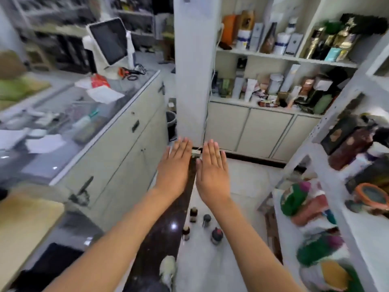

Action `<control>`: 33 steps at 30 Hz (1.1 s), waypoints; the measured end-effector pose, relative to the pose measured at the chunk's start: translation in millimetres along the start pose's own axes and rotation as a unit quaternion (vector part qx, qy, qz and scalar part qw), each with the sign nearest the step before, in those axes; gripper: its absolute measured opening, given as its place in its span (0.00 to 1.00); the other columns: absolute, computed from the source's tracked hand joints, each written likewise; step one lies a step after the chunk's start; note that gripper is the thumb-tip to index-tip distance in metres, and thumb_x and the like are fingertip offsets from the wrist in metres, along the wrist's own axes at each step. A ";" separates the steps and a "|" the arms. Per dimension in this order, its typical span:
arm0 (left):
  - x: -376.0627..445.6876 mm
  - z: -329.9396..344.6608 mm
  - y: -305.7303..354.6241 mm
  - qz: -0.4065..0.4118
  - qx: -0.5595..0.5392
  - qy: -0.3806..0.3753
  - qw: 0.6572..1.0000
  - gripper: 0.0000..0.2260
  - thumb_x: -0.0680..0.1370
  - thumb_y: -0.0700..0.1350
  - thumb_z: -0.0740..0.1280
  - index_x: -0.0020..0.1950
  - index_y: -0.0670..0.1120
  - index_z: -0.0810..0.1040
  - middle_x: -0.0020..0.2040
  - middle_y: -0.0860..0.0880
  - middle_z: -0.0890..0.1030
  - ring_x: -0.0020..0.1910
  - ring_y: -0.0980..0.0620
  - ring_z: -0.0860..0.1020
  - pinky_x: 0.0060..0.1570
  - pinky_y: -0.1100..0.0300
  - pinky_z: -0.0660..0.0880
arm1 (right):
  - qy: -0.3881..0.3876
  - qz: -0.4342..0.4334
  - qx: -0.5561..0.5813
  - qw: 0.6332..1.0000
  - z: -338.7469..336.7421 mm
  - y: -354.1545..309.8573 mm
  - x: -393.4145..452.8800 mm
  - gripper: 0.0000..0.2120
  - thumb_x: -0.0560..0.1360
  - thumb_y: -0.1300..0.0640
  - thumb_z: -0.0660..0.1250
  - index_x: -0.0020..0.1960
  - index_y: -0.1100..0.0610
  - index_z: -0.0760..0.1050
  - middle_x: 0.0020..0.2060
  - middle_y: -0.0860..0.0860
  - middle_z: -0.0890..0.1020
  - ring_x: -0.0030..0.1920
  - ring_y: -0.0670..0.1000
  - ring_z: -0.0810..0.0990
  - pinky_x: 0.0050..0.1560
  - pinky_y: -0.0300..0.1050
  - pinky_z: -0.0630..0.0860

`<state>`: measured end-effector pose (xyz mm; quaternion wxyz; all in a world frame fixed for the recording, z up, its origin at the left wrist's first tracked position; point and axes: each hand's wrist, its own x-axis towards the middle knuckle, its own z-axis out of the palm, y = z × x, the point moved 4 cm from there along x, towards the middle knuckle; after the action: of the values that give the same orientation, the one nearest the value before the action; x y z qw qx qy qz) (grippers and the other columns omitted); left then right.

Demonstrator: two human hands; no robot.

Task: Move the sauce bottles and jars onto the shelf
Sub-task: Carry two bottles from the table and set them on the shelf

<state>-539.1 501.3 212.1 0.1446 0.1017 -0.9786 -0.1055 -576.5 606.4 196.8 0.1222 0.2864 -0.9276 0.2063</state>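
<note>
Left hand (pixel 175 165) flat, fingers straight, empty | right hand (pixel 212 167) likewise, mid-frame | four small jars (pixel 207 220) stood on floor, lower centre | labels too blurred to read

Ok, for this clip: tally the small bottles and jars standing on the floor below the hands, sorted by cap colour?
Brown-capped bottles: 2 — one farther from the camera, one nearer.
Dark-capped jars: 2 — a slim one and a rounder one.
Total: 4, all on the floor; left hand and right hand hold nothing.

On the floor stand 4 small dark-capped bottles (pixel 207 220), below 2 outstretched hands (pixel 212 171).
</note>
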 end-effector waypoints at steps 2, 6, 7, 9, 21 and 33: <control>-33.4 -23.7 -32.2 -0.043 0.020 0.012 0.999 0.27 0.82 0.40 0.50 0.79 0.45 0.43 0.80 0.49 0.43 0.78 0.52 0.40 0.77 0.50 0.45 | -0.009 -0.044 0.028 0.999 6.6 -47.3 -7.7 0.30 0.82 0.48 0.39 0.79 0.62 0.55 0.79 0.56 0.56 0.79 0.51 0.50 0.79 0.50 0.45; -90.6 -68.3 -99.3 -0.113 0.043 0.063 0.991 0.29 0.81 0.38 0.52 0.79 0.45 0.42 0.80 0.48 0.43 0.78 0.51 0.40 0.77 0.50 0.45 | -0.025 -0.123 0.060 0.990 17.0 -138.4 -19.9 0.30 0.82 0.48 0.38 0.79 0.60 0.51 0.79 0.55 0.54 0.79 0.49 0.46 0.79 0.48 0.42; -105.1 -77.9 -115.4 -0.134 0.046 0.071 0.987 0.30 0.80 0.38 0.52 0.79 0.45 0.41 0.80 0.47 0.44 0.78 0.51 0.40 0.77 0.50 0.45 | -0.027 -0.140 0.068 0.987 20.0 -161.4 -24.1 0.29 0.83 0.48 0.39 0.79 0.61 0.52 0.79 0.56 0.55 0.79 0.50 0.48 0.79 0.49 0.44; -136.1 -96.6 -152.8 -0.183 0.047 0.090 0.978 0.29 0.81 0.38 0.52 0.79 0.45 0.41 0.80 0.47 0.44 0.78 0.51 0.40 0.77 0.50 0.45 | -0.031 -0.179 0.086 0.980 28.2 -212.0 -33.5 0.28 0.83 0.49 0.41 0.79 0.61 0.54 0.78 0.57 0.58 0.79 0.52 0.52 0.79 0.49 0.46; -356.5 -183.3 -403.9 -0.405 0.050 0.175 0.896 0.29 0.81 0.36 0.53 0.80 0.46 0.47 0.80 0.49 0.48 0.78 0.53 0.43 0.76 0.51 0.49 | -0.179 -0.355 0.172 0.901 141.8 -532.0 -112.3 0.25 0.85 0.51 0.46 0.80 0.58 0.50 0.80 0.53 0.52 0.80 0.49 0.46 0.78 0.44 0.40; -446.8 -202.3 -566.9 -0.508 0.017 0.191 0.840 0.27 0.82 0.36 0.53 0.79 0.46 0.48 0.80 0.49 0.50 0.78 0.52 0.47 0.76 0.55 0.49 | -0.256 -0.386 0.143 0.875 249.0 -689.7 -122.6 0.26 0.85 0.50 0.47 0.80 0.58 0.51 0.80 0.53 0.54 0.80 0.50 0.49 0.77 0.44 0.45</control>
<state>36.9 25.5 150.8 0.2528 0.6051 -0.7444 -0.1262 -103.5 34.7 149.9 -0.0917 0.6791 -0.7025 0.1921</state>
